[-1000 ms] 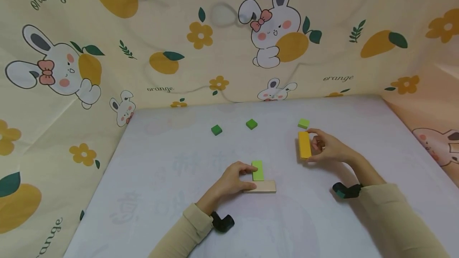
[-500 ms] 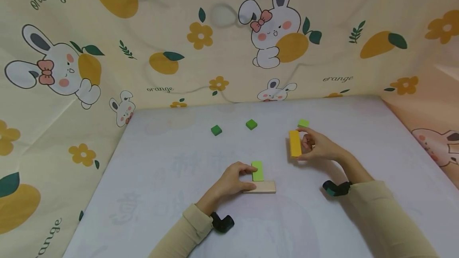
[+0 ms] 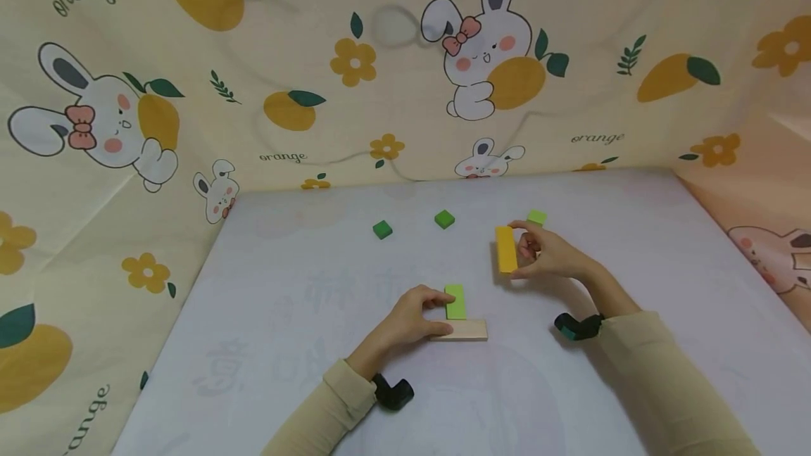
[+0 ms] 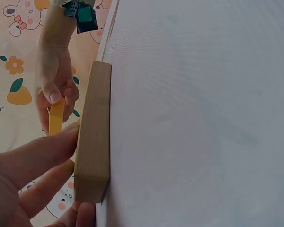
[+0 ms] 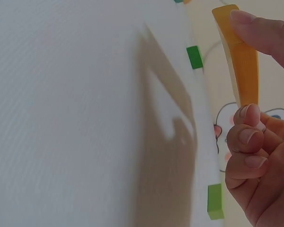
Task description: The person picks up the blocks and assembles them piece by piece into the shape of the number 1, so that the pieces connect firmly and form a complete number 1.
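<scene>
My right hand [image 3: 550,253] pinches a yellow block [image 3: 506,250] by its two ends, thumb at the near end and a finger at the far one. In the right wrist view this yellow block [image 5: 244,61] is up off the table, its shadow falling beside it. My left hand [image 3: 412,315] has its thumb on a plain wooden block [image 3: 470,330] and its index fingertip on a light green block [image 3: 455,305]. The light green one stands directly behind the wooden one. In the left wrist view the long wooden block [image 4: 93,132] hides part of the left fingers.
Two dark green blocks [image 3: 382,229] lie toward the back of the white table [image 3: 285,266]. Another light green block [image 3: 537,217] sits just behind my right hand. A cloth with rabbits and oranges [image 3: 393,104] hangs along the back and sides.
My right hand has carried the yellow block leftward and slightly back, toward the middle of the table. The left hand and the two blocks it touches have stayed in place.
</scene>
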Tool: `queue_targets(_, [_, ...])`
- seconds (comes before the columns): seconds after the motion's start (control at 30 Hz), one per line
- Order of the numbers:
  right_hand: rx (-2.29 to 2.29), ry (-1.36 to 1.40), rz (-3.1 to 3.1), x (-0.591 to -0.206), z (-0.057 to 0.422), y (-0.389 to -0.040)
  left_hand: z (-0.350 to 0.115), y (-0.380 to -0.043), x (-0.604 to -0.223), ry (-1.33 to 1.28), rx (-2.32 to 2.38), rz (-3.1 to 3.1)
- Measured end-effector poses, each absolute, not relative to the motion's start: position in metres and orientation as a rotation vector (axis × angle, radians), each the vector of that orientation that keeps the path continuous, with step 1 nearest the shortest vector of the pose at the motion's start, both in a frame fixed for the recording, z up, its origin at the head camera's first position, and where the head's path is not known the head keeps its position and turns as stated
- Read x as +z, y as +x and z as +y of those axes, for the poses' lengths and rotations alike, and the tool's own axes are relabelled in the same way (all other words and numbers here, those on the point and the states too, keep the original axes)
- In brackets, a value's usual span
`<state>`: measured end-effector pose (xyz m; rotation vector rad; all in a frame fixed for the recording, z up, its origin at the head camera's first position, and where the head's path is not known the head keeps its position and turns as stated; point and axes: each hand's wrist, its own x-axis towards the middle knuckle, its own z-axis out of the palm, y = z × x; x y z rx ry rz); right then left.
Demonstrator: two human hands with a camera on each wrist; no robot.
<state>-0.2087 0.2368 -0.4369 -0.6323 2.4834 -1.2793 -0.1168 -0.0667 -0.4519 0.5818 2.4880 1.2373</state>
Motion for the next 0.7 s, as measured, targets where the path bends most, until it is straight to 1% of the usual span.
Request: queue_targets(0.7, [-1.262,-0.585,2.434,-0.443,0.209,-0.221,-0.067,-0.117,-0.451,0.549,1.245,2.464])
